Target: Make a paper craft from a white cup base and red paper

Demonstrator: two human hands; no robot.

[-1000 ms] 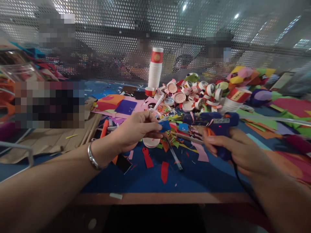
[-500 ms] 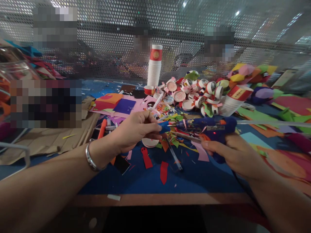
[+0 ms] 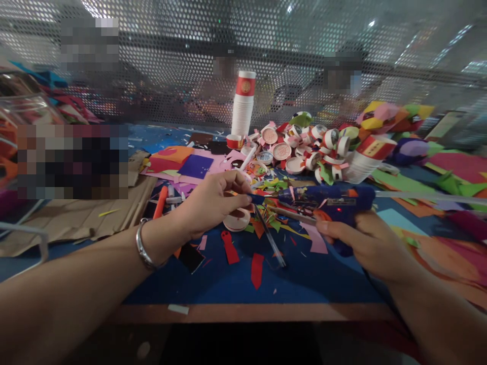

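- Left hand (image 3: 218, 203): thumb-and-finger pinch, closed on the near end of the blue paper piece (image 3: 259, 199). Piece is up off the table, mid-view, far end pointing at the glue gun (image 3: 323, 195).
- Right hand (image 3: 363, 241): wrapped round the glue gun handle, finger at the orange trigger (image 3: 322, 216). How far the trigger is pressed, can't tell.
- Nozzle (image 3: 272, 196) is at the right end of the blue paper piece; actual contact not clear at this resolution.
- To do it well, I'd judge: pinch well back, fingertips clear of the hot tip and any squeeze-out.
- Light trigger pressure, short even bead; piece is small, so excess would run over the edge.
- Brace both wrists, hold the piece flat and let the gun move along it. Lift off with a small twist to cut strings.
- Mind the clear glue stick (image 3: 429, 195) out the back of the gun: long lever, could snag on the paper at right.
- Piece looks: small, plain mid-to-dark blue, thin, seen nearly edge-on, part hidden by the fingers. No glue visible on it from here.
- Below it: white paper disc (image 3: 236, 220) and loose scraps (image 3: 272, 218) on the blue tabletop (image 3: 213, 289).
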